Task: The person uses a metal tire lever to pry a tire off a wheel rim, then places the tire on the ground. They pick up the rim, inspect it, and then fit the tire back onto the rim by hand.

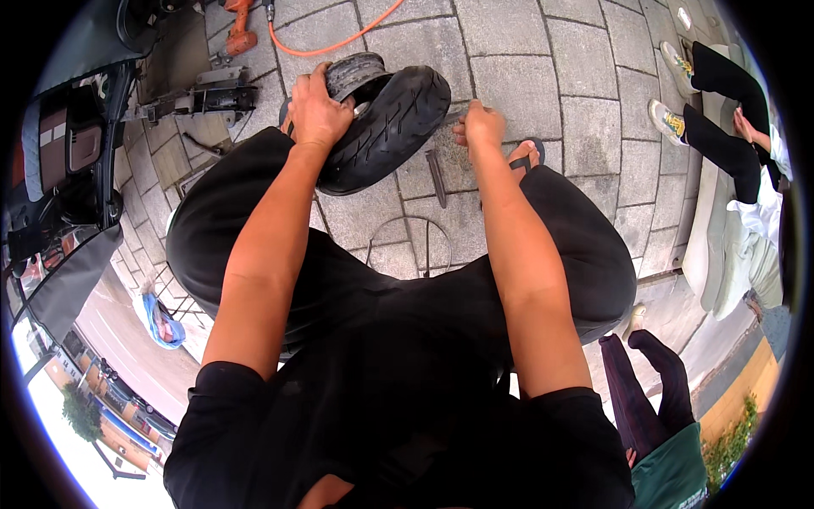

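Note:
A black scooter tyre (392,127) stands tilted on the paving between my feet. Its worn metal wheel rim (354,75) sits partly out of the tyre at the far left side. My left hand (318,112) is closed on the rim's edge, thumb toward the inside. To the right of the tyre, my right hand (482,127) is closed round a grey metal tyre lever (452,119), whose far end points at the tread. Another flat dark metal bar (436,178) lies on the ground just below. A thin wire ring (411,220) lies nearer me.
An orange power tool (242,32) and an orange air hose (339,46) lie at the back. Part of a scooter (203,100) stands at the left. A seated person's legs (721,127) are at the right; another person (649,399) stands behind on the right.

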Demonstrator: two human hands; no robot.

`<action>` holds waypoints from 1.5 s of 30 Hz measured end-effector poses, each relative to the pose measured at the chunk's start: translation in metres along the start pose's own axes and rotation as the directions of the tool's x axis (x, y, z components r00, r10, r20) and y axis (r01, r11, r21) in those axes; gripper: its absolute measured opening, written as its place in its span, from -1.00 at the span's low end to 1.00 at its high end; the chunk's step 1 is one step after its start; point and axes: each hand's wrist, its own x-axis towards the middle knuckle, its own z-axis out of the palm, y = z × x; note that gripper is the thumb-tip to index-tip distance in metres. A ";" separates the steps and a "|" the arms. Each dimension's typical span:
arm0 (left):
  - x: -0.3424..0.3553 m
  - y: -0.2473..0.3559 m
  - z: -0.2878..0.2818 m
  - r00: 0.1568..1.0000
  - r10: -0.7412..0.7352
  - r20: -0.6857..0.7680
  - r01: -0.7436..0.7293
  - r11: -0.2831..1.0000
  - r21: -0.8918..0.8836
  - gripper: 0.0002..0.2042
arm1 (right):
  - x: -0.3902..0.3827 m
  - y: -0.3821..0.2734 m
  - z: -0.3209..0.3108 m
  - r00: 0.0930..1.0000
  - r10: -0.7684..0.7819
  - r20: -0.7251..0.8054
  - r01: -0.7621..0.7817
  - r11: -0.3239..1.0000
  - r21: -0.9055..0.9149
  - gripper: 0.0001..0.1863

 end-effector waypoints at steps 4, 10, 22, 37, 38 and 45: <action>0.006 -0.004 0.001 1.000 -0.028 -0.002 0.028 0.998 -0.054 -0.29 | 0.036 0.116 0.013 0.993 0.002 0.117 0.055 0.872 -0.487 -0.52; 0.032 -0.009 0.005 1.000 -0.008 -0.004 0.008 0.996 -0.093 -0.31 | 0.013 0.132 0.104 0.918 0.279 0.283 -0.193 0.935 -0.297 -0.56; 0.022 0.031 -0.002 0.986 -0.154 0.059 0.153 0.988 0.026 -0.25 | 0.031 0.185 0.144 0.977 0.127 0.171 -0.051 0.919 -0.391 -0.33; 0.019 0.040 0.002 0.992 -0.124 -0.012 0.124 0.992 -0.027 -0.25 | 0.004 0.255 0.098 0.954 0.277 0.118 -0.132 0.735 -0.665 -0.25; 0.018 0.043 0.001 0.990 -0.138 -0.010 0.137 0.990 -0.033 -0.24 | 0.006 0.265 0.093 0.948 0.295 0.120 -0.135 0.713 -0.688 -0.26; 0.020 0.057 -0.005 0.987 -0.158 0.026 0.159 0.987 -0.032 -0.26 | -0.024 0.264 0.084 0.983 -0.005 0.182 0.131 0.715 -0.687 -0.38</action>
